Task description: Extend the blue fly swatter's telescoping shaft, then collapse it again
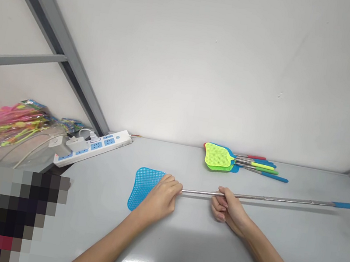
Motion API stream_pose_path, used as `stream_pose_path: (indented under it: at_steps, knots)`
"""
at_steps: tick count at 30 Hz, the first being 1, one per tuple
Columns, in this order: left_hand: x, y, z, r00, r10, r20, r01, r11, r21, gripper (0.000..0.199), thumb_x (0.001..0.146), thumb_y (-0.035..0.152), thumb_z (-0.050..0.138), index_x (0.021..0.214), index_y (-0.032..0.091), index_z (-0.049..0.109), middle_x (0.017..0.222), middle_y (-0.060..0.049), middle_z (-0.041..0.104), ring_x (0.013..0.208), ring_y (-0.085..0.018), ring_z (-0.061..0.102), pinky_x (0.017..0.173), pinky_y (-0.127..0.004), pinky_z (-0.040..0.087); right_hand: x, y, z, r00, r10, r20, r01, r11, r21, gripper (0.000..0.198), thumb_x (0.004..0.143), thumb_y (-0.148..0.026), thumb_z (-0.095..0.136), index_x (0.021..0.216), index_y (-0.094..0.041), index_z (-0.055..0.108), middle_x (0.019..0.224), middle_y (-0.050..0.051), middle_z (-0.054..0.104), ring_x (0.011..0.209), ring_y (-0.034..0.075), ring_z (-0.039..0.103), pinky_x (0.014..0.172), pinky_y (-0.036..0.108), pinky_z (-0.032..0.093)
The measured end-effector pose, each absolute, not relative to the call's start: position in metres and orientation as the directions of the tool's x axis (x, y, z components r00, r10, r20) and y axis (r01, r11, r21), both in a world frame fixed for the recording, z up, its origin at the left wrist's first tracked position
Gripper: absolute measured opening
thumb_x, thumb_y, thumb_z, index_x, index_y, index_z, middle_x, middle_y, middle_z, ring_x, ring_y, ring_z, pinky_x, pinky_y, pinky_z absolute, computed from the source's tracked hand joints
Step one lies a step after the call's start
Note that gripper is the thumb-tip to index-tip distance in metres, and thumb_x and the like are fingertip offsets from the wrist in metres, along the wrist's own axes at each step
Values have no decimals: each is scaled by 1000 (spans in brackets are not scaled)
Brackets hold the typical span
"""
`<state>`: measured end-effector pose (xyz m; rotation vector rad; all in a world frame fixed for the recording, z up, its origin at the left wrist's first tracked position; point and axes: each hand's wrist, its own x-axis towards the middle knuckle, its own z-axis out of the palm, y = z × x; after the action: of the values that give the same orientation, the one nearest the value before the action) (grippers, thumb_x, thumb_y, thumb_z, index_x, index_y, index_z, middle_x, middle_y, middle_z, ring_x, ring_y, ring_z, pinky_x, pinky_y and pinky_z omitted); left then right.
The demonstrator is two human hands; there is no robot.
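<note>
A blue fly swatter (145,185) lies across the view, its telescopic metal rod drawn out long and its blue grip at the far right. My left hand (165,193) is closed around the neck, where the rod meets the perforated head, and covers part of that head. Farther along the rod, my right hand (228,206) holds the metal shaft between thumb and curled fingers. Behind the rod, near the wall, rests a pile of several fly swatters (219,156) with yellow, green, blue and red parts, their rods short.
A white power strip (102,148) with plugs and cables sits at the table's back left. Beyond it lie colourful items in clear plastic bags (6,126). A grey metal frame (66,43) rises at the left. The grey table (99,212) meets a pale wall. The lower left is pixelated.
</note>
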<state>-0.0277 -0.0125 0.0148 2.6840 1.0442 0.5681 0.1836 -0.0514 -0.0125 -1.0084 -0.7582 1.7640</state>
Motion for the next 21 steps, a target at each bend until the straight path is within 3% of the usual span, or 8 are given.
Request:
stream_pose_path:
  at_steps: [7,21]
  knots:
    - [-26,-13,13,672,690,268,608,-721,333,23,63,-2,32,60,19,40,59,0,41,64,-14,38,65,-28,33,180,-52,-9,-207,925,-318,-414,-377,-829,40,77,-38,34,44,-20,21,40,-6,22,31,8,27,37,24,16]
    - [-22,-16,17,678,684,268,603,-727,330,21,71,3,31,59,19,41,59,-1,42,64,-15,38,65,-29,34,177,-54,-10,-227,936,-269,-412,-342,-844,40,79,-38,31,44,-20,22,42,-6,23,33,9,29,40,25,21]
